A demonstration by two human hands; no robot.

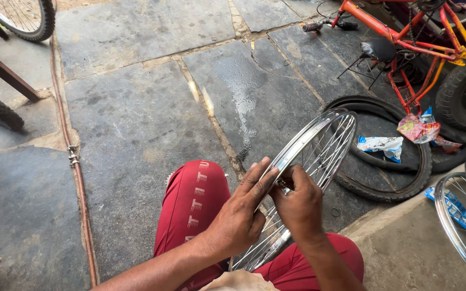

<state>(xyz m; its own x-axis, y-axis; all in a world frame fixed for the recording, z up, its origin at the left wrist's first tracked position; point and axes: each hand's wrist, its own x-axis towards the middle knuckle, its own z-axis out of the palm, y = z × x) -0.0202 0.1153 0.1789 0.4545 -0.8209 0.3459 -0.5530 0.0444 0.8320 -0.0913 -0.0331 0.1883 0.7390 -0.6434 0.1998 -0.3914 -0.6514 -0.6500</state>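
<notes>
The stone floor (136, 124) fills most of the view, with an orange bicycle frame (405, 37) lying at the top right and a black tyre (389, 183) flat beside it. A silver spoked wheel rim (319, 140) stands on its edge between the person's knees in red trousers (190, 205). The left hand (241, 215) lies with its fingers spread flat against the rim's near side, and the right hand (297, 207) is curled closed around something small at the rim; I cannot tell what it is. The rim looks light and stiff, but the thin spokes seem easy to bend, so I judge it is better to hold it by the metal hoop.
</notes>
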